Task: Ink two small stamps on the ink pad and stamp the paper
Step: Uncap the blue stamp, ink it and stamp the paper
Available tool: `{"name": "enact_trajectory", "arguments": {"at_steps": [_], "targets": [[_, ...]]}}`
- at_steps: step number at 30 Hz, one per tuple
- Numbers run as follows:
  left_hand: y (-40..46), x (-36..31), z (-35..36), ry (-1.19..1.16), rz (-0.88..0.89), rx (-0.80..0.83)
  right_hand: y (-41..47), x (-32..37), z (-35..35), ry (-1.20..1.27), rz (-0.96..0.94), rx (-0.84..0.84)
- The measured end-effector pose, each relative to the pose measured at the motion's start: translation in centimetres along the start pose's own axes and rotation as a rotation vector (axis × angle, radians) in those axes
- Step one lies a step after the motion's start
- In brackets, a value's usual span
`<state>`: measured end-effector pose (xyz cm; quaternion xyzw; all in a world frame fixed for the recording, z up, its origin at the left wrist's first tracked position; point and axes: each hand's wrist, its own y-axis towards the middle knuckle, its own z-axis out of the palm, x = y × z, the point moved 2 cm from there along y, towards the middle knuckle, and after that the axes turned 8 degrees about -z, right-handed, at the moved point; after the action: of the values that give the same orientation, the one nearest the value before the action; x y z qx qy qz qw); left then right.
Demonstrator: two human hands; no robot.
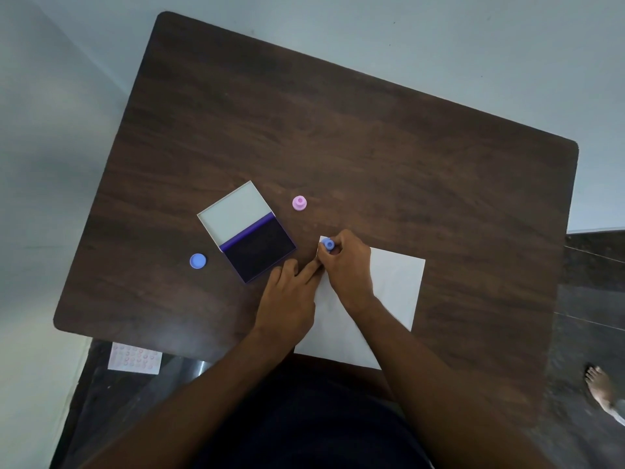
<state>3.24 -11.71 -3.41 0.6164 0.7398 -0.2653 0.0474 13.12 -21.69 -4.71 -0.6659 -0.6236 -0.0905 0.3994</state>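
Observation:
My right hand (348,265) grips a small blue stamp (328,244) and holds it down at the far left corner of the white paper (395,282). My left hand (287,296) lies flat with its fingers spread, pinning the paper's left edge. The open ink pad (260,252), dark purple with its white lid folded back, lies just left of my hands. A pink stamp (299,202) stands upright beyond the pad. A blue cap (198,261) lies left of the pad.
The dark wooden table (372,147) stretches far beyond the objects. A stamped sheet (134,358) lies on the floor below the table's near left edge. A person's bare foot (600,387) shows at the right on the dark floor.

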Motion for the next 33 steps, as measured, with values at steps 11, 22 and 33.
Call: {"name": "enact_trajectory", "arguments": {"at_steps": [11, 22, 33], "targets": [[0.3, 0.0, 0.1, 0.041, -0.018, 0.01, -0.1, 0.1, 0.1, 0.011, -0.032, -0.001], [0.4, -0.1, 0.0, 0.054, -0.023, 0.033, 0.2, 0.5, 0.0, -0.025, 0.008, 0.009], [1.4, -0.9, -0.8, 0.213, -0.017, 0.083, -1.9, -0.2, -3.2, 0.13, 0.121, -0.202]]}}
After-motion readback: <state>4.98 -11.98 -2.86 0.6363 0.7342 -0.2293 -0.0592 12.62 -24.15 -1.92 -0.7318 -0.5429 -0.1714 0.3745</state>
